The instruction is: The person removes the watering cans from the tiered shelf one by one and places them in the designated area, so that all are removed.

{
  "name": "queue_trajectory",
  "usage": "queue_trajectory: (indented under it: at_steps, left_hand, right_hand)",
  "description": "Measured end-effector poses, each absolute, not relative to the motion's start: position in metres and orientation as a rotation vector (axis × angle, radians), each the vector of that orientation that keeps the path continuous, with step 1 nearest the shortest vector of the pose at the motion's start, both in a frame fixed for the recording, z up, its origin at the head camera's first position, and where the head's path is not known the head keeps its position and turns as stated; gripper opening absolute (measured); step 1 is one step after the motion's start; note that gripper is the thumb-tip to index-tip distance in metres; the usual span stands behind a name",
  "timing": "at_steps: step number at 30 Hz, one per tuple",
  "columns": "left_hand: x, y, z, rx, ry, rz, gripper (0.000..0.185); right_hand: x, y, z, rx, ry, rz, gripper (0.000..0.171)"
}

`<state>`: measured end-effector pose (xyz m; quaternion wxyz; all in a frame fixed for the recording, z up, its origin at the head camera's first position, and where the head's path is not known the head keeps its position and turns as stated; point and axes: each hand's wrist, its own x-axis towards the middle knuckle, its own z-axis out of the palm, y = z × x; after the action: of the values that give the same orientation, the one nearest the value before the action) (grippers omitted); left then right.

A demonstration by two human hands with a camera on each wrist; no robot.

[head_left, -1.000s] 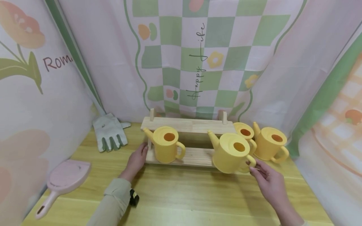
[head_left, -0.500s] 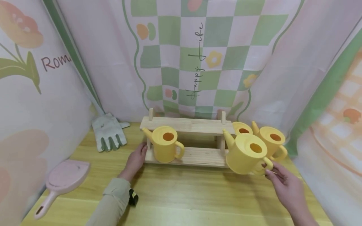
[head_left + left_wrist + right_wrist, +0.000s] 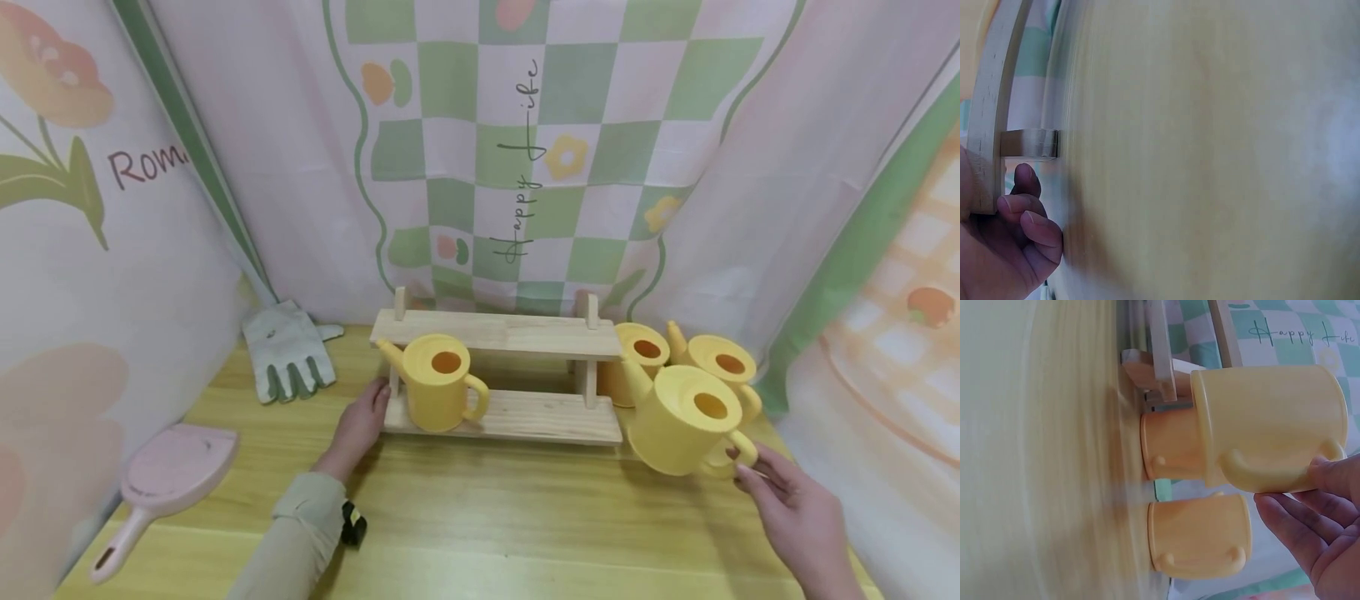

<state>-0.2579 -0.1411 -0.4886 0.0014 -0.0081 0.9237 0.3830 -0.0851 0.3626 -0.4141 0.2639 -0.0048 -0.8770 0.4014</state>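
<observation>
- The wooden rack (image 3: 495,332) sits where it was a second ago on the table (image 3: 487,517), but its lower board (image 3: 555,417) now shows right to its right-hand end, which the carried can was covering from where I look.
- That carried can (image 3: 675,425), a yellow watering can, has travelled sideways from in front of the rack to just past its right end; it hangs off the table, so I'd judge it parted from the rack altogether.
- The standing can (image 3: 437,398) has not stirred: upright on the left part of the lower board, spout pointing left.
- Beyond the rack's right end, the nearer back can (image 3: 633,336) has come more into sight, while the farther back can (image 3: 708,350) is now partly hidden by the carried one.
- The right hand (image 3: 806,517) has swung out with its load, thumb and fingertips pinching the handle (image 3: 744,447) narrowly.
- The left hand (image 3: 358,429) hasn't moved: it grips the rack's left end, fingers curled under the board, which I'd take as steadying it.
</observation>
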Motion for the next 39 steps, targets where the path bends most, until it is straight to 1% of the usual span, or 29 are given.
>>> queue_trajectory:
  at_steps: [10,16,23,29,39]
  left_hand:
    - [-0.257,-0.141,-0.489,-0.032,2.898,1.192,0.051]
    - [-0.258,-0.142,-0.491,-0.024,2.89,1.203,0.051]
    - [-0.258,-0.142,-0.49,-0.028,2.893,1.206,0.051]
    - [-0.258,-0.142,-0.491,-0.031,2.886,1.204,0.054]
    - [-0.258,-0.141,-0.489,-0.034,2.889,1.209,0.051]
  right_hand:
    - [-0.088,0.371,-0.428,-0.068,-2.443,1.077,0.029]
    - [-0.093,0.373,-0.438,-0.038,-2.453,1.077,0.027]
    - [-0.099,0.373,-0.444,-0.055,-2.512,1.066,0.029]
    - [-0.102,0.37,-0.447,-0.043,-2.529,1.053,0.03]
    - [-0.105,0.369,-0.453,-0.065,-2.603,1.009,0.032]
